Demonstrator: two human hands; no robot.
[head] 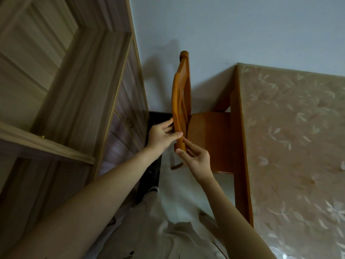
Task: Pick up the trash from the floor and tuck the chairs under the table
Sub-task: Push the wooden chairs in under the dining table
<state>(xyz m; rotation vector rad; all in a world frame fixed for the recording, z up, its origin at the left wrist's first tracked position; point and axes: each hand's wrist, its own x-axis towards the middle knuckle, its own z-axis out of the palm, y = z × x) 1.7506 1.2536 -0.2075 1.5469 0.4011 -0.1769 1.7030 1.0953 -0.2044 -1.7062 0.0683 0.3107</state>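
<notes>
An orange-brown wooden chair stands against the pale wall, its seat partly under the table. The table carries a beige cloth with a flower pattern. My left hand grips the near end of the chair's backrest from the left, thumb across the rail. My right hand holds the same end from below and the right, fingers pinching the rail. No trash shows on the visible floor.
A light wooden door and frame fill the left side, close to the chair. A strip of dark floor and pale floor runs between the door and the table. My light trousers and a shoe show below.
</notes>
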